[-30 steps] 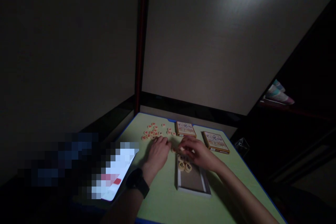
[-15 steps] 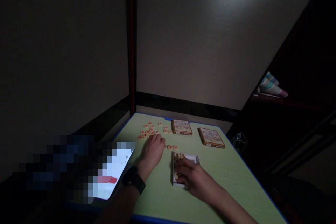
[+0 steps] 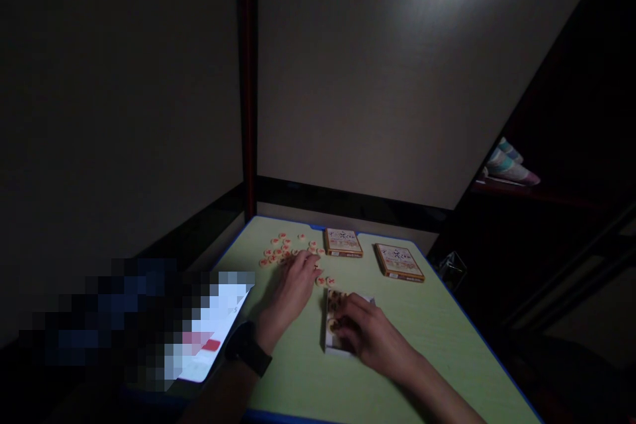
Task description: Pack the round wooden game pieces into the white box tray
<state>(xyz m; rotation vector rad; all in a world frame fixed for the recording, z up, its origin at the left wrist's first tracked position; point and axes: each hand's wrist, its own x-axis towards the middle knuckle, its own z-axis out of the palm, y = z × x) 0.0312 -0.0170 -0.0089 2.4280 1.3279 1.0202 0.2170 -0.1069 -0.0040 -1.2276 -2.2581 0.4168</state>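
My left hand (image 3: 297, 279), with a dark watch (image 3: 248, 346) on its wrist, is over the table beside loose round Chinese chess pieces (image 3: 283, 248) with red characters. Its thumb and fingers close around one piece (image 3: 316, 266), which shows between the fingertips. Over a shallow white box (image 3: 326, 339), my right hand (image 3: 365, 328) has its fingers curled, thumb and fingertips closed at a chess piece (image 3: 332, 326). More pieces lie in the box along its left side, partly hidden by this hand. Two red-marked pieces (image 3: 326, 281) lie just behind the box.
Two flat printed boxes, a left one (image 3: 344, 243) and a right one (image 3: 399, 262), lie toward the back of the green table (image 3: 422, 371). A lit screen (image 3: 218, 324) stands at its left edge. Walls rise behind; striped fabric items (image 3: 511, 162) sit on a shelf at right.
My left hand has shifted slightly right, and a piece now shows between its fingertips. My right hand remains over the white box, its fingers a little shifted.
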